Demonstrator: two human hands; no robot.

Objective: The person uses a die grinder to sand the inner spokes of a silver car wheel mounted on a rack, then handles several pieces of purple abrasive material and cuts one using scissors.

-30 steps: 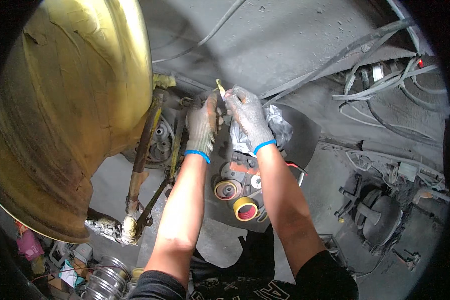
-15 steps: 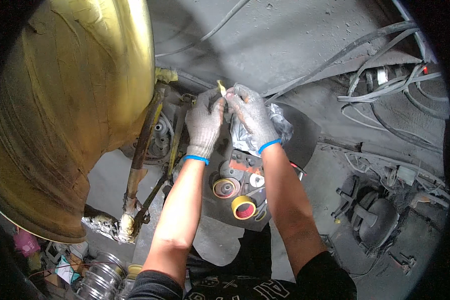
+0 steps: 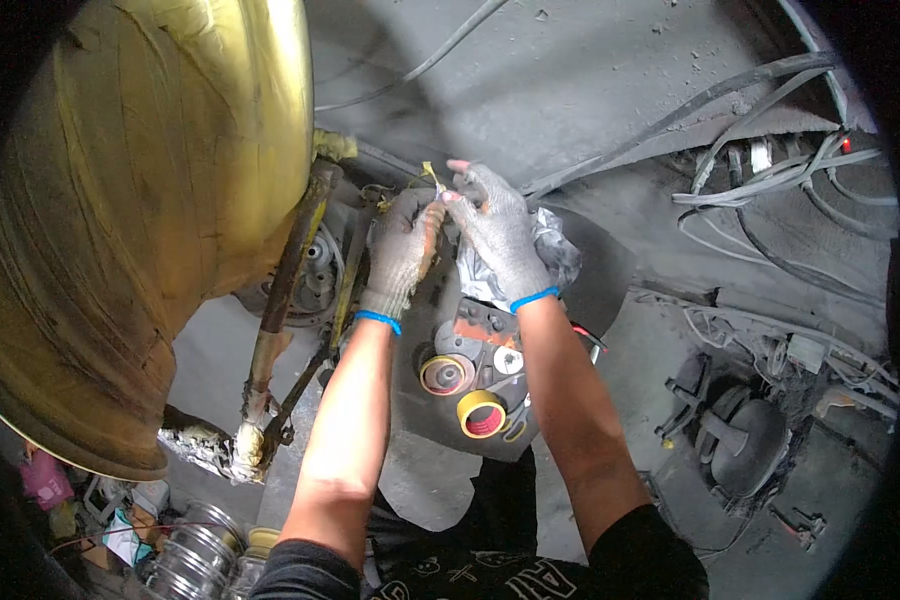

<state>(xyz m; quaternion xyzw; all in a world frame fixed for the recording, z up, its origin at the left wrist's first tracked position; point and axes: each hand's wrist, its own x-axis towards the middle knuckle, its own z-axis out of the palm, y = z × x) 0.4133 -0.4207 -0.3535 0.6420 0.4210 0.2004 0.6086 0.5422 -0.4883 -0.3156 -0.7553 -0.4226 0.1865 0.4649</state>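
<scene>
Grey dust dulls the workshop floor (image 3: 632, 375) and the broad wall (image 3: 590, 80) beyond it. Nearest are the wearer's black short sleeves and two bare forearms, reaching forward over a dark desk (image 3: 605, 255) with a rounded edge. At lower left stand shiny ribbed metal pieces (image 3: 192, 548), beside a pink bag (image 3: 47, 480) and mixed scraps.

On the near part of the desk sits a yellow tape roll (image 3: 468, 402), its core red inside, with the grey loops of scissors (image 3: 515, 431) just beside it. Slightly farther lie a round disc with a pale yellow rim (image 3: 447, 375), a small white disc (image 3: 508, 360) and a grey block (image 3: 483, 318) with holes and an orange side. Past the block, a crumpled silvery sheet (image 3: 557, 250) lies partly hidden by the right hand (image 3: 500, 228).

Above the far part of the desk, both hands wear grey knit gloves with blue cuffs. The left hand (image 3: 400, 240) has its fingers together, pinching a small yellow strip (image 3: 429, 172) that sticks up from them. The right thumb is right by the strip's lower end, while the right index finger points away, apart from the thumb.

To the left looms a big yellow curved covering (image 3: 160, 250) beside a rusty pole (image 3: 278, 310); thick cables (image 3: 750, 185) hang at upper right.
</scene>
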